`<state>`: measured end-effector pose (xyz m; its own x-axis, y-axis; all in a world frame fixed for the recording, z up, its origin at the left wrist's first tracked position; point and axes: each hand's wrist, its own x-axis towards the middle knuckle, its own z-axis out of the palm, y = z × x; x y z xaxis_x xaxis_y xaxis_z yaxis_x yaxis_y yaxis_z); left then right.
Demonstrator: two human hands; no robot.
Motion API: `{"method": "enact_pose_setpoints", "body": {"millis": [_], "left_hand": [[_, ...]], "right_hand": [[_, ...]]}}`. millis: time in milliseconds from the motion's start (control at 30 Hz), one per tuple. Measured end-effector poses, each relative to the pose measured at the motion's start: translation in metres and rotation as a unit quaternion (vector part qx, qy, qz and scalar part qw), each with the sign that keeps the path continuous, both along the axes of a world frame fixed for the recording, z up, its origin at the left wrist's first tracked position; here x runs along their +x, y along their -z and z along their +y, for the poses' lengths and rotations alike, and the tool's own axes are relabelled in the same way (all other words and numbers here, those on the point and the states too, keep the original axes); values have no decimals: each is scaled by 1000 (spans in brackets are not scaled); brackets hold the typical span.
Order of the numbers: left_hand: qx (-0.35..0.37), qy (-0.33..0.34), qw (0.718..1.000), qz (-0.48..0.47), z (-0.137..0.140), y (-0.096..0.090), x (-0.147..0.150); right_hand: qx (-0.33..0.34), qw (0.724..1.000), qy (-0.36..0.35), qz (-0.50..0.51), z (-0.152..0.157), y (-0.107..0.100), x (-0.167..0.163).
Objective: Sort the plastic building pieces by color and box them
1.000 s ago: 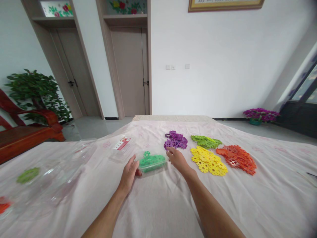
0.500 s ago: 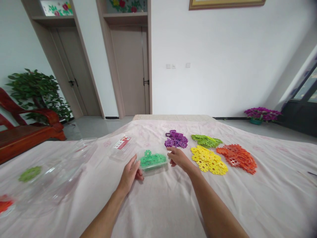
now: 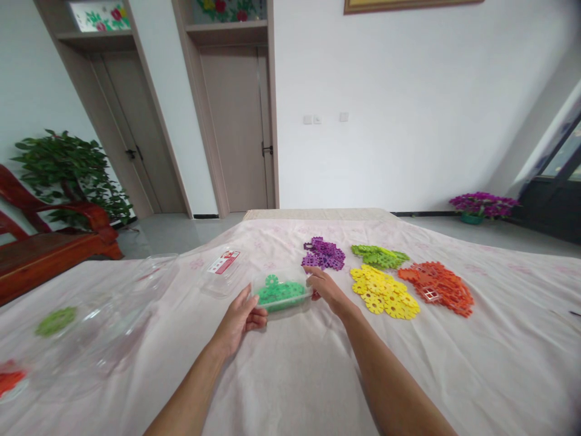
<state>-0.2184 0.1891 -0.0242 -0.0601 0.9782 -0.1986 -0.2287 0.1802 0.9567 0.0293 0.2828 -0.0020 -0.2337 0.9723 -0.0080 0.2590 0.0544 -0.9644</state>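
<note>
A clear plastic box (image 3: 285, 306) with several green toy pieces (image 3: 279, 292) in it sits in front of me. My left hand (image 3: 239, 316) grips its left end, fingers curled beneath the rim. At the opposite end, my right hand (image 3: 323, 283) holds the side between thumb and fingers. Beyond the box lies a heap of purple pieces (image 3: 323, 253). To the right are yellow flower-shaped pieces (image 3: 385, 292), light green pieces (image 3: 380, 257) and orange-red pieces (image 3: 438, 287). A clear lid (image 3: 222, 272) with a red and white label lies behind my left hand.
Several clear plastic containers (image 3: 97, 330) stand at the left on the pale cloth (image 3: 295, 375), near a green piece (image 3: 55, 321) and some red pieces (image 3: 9, 378). A wooden chair (image 3: 59, 227) and a leafy plant (image 3: 68, 175) are past the table's left edge.
My right hand's fingers have closed in on the right end of the box. The left hand's fingers have curled a little more at the left end. The box has barely moved.
</note>
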Motion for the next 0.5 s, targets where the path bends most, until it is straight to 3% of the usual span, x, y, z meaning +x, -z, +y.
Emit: {"method": "enact_pose_setpoints", "body": {"millis": [233,500], "left_hand": [[-3,-3,1000,1,-2,-4,1],[-7,4,1000,9,0,-5,1]], "right_hand": [[13,998,-5,64,16,12,-5],[-88,975,53,195,41,32,-20]]}}
